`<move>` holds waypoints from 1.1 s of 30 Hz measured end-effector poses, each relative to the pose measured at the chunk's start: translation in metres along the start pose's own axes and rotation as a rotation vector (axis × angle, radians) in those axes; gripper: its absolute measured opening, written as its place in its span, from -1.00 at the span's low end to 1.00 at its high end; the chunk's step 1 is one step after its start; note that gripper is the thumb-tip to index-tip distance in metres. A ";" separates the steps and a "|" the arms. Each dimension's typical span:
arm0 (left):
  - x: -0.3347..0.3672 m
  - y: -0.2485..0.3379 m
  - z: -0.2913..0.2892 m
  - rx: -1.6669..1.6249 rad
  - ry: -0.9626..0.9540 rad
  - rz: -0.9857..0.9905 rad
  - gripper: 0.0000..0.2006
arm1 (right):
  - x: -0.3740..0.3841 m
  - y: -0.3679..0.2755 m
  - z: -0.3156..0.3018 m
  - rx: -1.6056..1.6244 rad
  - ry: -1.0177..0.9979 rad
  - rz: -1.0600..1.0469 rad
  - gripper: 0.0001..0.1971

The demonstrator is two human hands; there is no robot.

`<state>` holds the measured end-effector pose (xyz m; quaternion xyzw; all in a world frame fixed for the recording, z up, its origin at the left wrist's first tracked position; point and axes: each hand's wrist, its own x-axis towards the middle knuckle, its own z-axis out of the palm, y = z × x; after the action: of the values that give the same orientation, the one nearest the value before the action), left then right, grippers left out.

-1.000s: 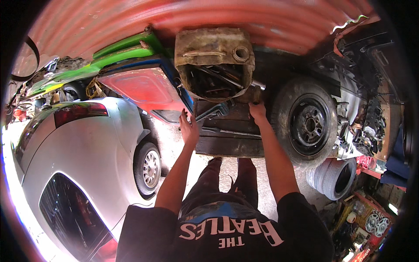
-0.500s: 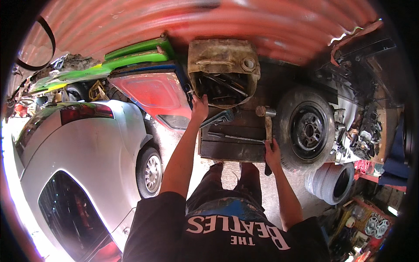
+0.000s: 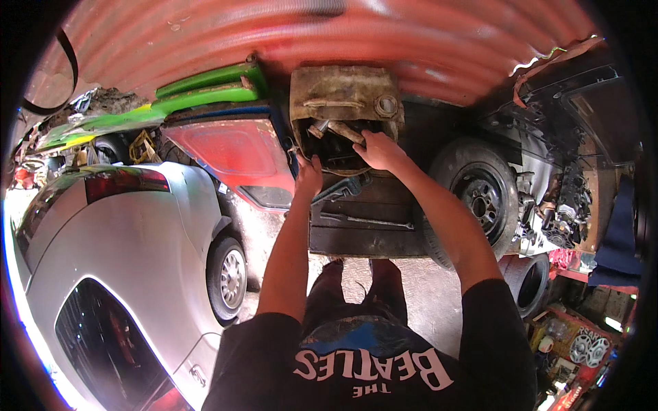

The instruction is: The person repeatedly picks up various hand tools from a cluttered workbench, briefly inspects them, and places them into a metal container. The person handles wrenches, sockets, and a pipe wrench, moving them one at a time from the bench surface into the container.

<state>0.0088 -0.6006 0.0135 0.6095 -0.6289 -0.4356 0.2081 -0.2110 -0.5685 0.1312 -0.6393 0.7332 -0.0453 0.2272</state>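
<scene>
both hands [image 3: 343, 164] at cut-open jerrycan [image 3: 346, 113] mouth, right hand [image 3: 381, 151] reaching inside.

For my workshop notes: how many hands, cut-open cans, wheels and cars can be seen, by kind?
Hands: 2, left hand and right hand, both at the can
Cut-open can: 1
Wheels: 2, black wheel, car wheel
Silver car: 1
Total: 6

Corrugated red metal sheeting [image 3: 329, 34] forms the far wall. A silver car [image 3: 116, 253] stands at the left, with green body panels [image 3: 205, 89] stacked beyond it. A spare wheel [image 3: 480, 198] leans at the right. Bare concrete floor [image 3: 432, 294]; strong daylight enters from the left.
</scene>
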 end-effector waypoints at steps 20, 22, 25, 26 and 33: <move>0.005 -0.008 0.007 0.018 0.031 -0.115 -0.28 | 0.079 0.004 0.030 0.184 -0.094 0.027 -0.30; 0.003 -0.002 0.005 0.035 -0.027 -0.139 -0.28 | 0.082 0.017 0.038 0.115 0.032 -0.049 -0.31; 0.004 0.002 0.015 -0.009 -0.061 -0.100 -0.29 | 0.091 0.059 0.051 -0.075 0.168 -0.128 -0.32; 0.007 -0.008 0.013 -0.026 -0.041 -0.087 -0.30 | 0.093 0.047 0.045 -0.125 0.185 -0.169 -0.32; 0.018 -0.023 0.019 0.033 0.002 -0.007 -0.34 | 0.102 0.037 0.061 0.114 0.406 -0.237 -0.32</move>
<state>0.0044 -0.6093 -0.0198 0.6156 -0.6336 -0.4251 0.1970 -0.2296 -0.6461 0.0350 -0.6849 0.6799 -0.2405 0.1038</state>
